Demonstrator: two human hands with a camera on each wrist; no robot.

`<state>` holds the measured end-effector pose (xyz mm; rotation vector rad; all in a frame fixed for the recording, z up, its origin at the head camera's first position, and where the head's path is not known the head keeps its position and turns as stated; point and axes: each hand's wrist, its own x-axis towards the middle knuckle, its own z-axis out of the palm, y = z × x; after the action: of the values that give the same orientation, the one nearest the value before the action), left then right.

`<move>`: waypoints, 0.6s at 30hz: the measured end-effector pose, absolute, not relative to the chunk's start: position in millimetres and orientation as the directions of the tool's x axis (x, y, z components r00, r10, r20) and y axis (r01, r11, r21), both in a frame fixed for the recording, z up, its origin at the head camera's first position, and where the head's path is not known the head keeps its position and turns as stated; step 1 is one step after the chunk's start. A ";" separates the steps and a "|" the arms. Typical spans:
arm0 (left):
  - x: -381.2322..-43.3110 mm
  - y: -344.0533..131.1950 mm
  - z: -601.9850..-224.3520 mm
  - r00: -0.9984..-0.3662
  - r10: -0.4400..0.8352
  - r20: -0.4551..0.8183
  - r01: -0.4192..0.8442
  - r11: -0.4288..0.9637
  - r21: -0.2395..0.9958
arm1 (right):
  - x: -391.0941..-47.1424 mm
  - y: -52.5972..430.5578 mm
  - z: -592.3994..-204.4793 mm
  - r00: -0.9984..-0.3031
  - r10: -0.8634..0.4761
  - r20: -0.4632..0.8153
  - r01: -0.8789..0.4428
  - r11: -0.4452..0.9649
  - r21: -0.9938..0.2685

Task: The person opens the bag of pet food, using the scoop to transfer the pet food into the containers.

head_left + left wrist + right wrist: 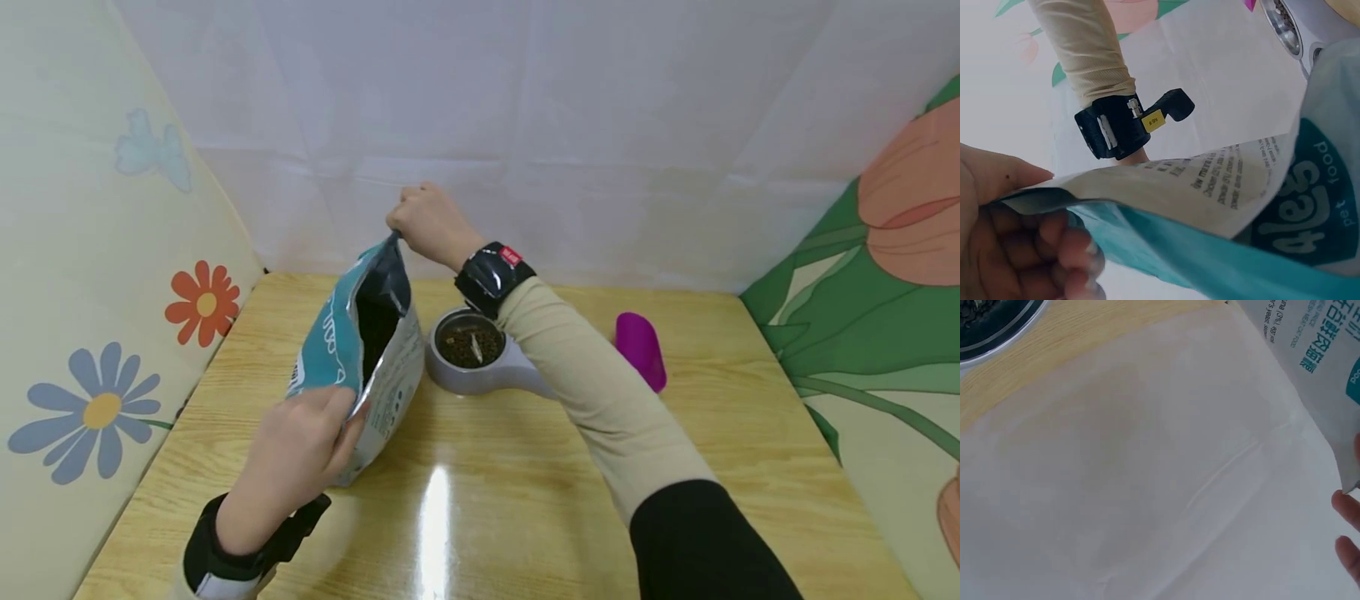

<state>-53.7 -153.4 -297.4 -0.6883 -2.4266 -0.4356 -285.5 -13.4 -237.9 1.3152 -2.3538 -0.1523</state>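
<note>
A teal and white pet food bag (401, 387) stands on the table with its mouth spread and a dark inside showing. My left hand (303, 442) pinches the near corner of its top edge; in the left wrist view the thumb lies over the rim and the fingers curl beneath. At the far top corner, my right hand (431, 221) grips the bag's edge, while only its fingertips (1349, 556) show in the right wrist view. Right of the bag sits a pale grey pet bowl (465, 379) holding brown kibble (471, 344), partly covered by my right forearm.
A magenta scoop (641, 350) lies on the wooden table (510, 483) beyond my right forearm. A white sheet (600, 125) hangs behind the table, and flower-printed panels (90, 292) stand at both sides.
</note>
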 end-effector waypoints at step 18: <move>-59.2 -148.7 -301.2 -0.699 0.385 0.602 0.582 0.796 0.167 | -286.5 -7.2 -236.5 -0.415 -0.866 0.280 -0.788 0.496 0.366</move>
<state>-59.2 -148.7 -301.2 -0.7158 -2.4253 -0.4701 -286.5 -7.2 -236.5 1.3667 -2.3132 -0.2453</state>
